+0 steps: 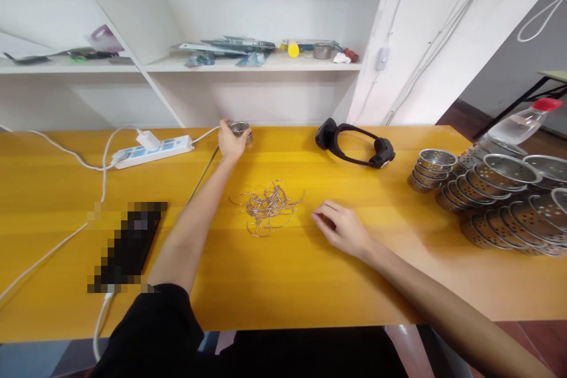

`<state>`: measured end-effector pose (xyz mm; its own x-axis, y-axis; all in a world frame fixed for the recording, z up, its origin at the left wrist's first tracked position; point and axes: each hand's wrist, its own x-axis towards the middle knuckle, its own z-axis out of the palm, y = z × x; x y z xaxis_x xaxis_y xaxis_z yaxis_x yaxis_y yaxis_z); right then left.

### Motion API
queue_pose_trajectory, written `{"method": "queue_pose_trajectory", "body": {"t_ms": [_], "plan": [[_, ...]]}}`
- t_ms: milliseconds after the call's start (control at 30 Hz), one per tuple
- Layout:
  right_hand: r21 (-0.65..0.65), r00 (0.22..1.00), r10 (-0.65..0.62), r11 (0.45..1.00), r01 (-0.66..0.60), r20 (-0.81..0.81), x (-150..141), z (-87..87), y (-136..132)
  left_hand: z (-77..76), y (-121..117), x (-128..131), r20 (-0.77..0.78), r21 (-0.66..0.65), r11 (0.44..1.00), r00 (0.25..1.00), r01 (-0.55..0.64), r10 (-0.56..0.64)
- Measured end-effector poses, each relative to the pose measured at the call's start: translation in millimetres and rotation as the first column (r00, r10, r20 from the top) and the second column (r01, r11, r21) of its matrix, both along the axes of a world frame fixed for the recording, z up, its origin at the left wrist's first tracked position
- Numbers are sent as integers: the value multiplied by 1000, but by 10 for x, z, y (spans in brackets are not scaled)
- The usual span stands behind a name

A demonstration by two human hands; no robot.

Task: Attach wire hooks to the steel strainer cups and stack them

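Observation:
My left hand is stretched to the back of the table, its fingers wrapped round a small metal cup. The hand covers part of the cup's near side. Closer to me lies a loose tangle of thin, curved metal wires. Just right of that pile, my right hand rests low over the tabletop. Its fingers are curled, with thumb and fingertips drawn together, and nothing shows between them. It is apart from the wires.
Stacked perforated steel cups stand at the right, beside a red-capped plastic bottle. A black headset lies at the back. Left are a white power strip, cables and a pixelated dark device. A cluttered shelf spans the rear.

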<state>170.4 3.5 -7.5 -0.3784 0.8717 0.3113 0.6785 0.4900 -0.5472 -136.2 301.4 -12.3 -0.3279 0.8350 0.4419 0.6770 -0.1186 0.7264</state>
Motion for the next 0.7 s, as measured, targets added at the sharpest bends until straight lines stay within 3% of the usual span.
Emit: {"method": "queue_pose_trajectory", "body": {"t_ms": [500, 600, 700], "plan": [[50, 996, -14, 999, 9, 84, 13, 41, -14, -125, 3, 35, 49, 17, 1000, 999, 21, -22], [174, 976, -191, 970, 172, 101, 104, 159, 20, -203, -46, 19, 30, 109, 992, 997, 63, -66], [352, 870, -489, 826, 441, 56, 304, 336, 108, -307, -192, -19, 96, 145, 985, 990, 90, -105]]}}
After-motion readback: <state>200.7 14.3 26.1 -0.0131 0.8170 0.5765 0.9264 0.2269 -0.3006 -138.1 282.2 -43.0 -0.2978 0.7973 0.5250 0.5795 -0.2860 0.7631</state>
